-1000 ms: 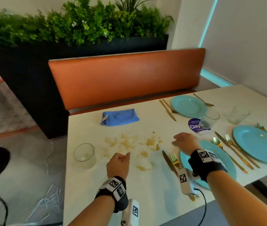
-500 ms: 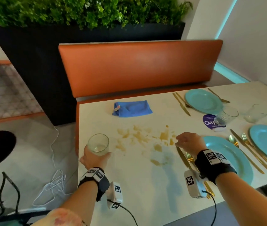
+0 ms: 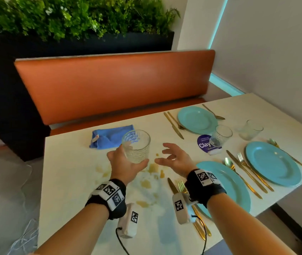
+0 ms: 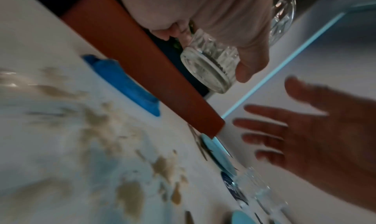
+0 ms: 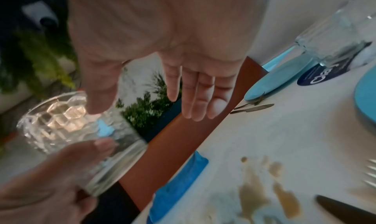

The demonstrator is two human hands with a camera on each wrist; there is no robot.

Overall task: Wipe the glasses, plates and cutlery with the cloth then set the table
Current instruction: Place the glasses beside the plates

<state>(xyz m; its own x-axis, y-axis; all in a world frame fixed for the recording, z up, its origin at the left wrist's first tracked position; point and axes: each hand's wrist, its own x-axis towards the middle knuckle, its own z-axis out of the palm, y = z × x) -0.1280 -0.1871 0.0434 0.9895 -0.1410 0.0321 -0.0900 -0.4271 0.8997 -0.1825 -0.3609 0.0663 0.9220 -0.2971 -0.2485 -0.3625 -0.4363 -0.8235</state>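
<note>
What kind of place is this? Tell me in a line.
Probably a restaurant or café booth: an orange padded bench along a table laid with teal plates and gold cutlery, and a planter of greenery behind as a divider.

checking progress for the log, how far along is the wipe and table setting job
Early. Looks done: three teal plates lie on the table with gold cutlery beside them. In hand: the left hand holds a glass above the table, the right hand open beside it. Left: the blue cloth lies untouched, and brown stains mark the table.
</note>
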